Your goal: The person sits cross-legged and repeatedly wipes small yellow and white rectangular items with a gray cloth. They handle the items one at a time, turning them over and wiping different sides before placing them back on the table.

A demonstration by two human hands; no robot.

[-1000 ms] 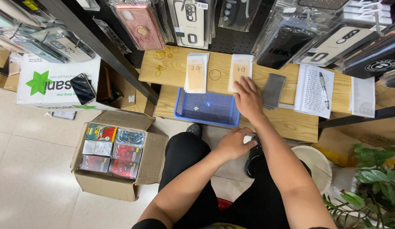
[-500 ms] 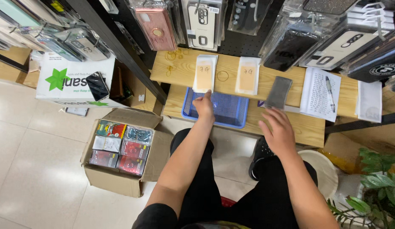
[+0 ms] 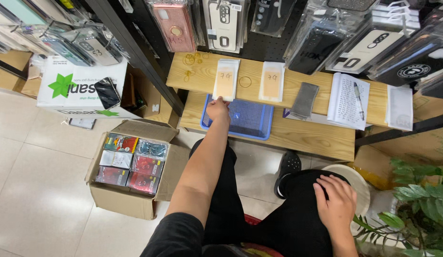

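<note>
My left hand reaches forward over the left corner of a blue mesh tray. Its curled fingers close on the lower edge of a flat clear packet with an orange insert, which lies on the upper wooden shelf. A second packet of the same kind lies to its right. My right hand rests on my right knee with the fingers spread and holds nothing.
A grey pouch, an open notebook with a pen and several gold rings lie on the shelf. Phone cases hang above. An open cardboard box of small packages stands on the floor at left. A white stool and a plant are at right.
My right hand has left the shelf and come down to my knee. My left hand has risen from my lap to the lower edge of the left packet.
</note>
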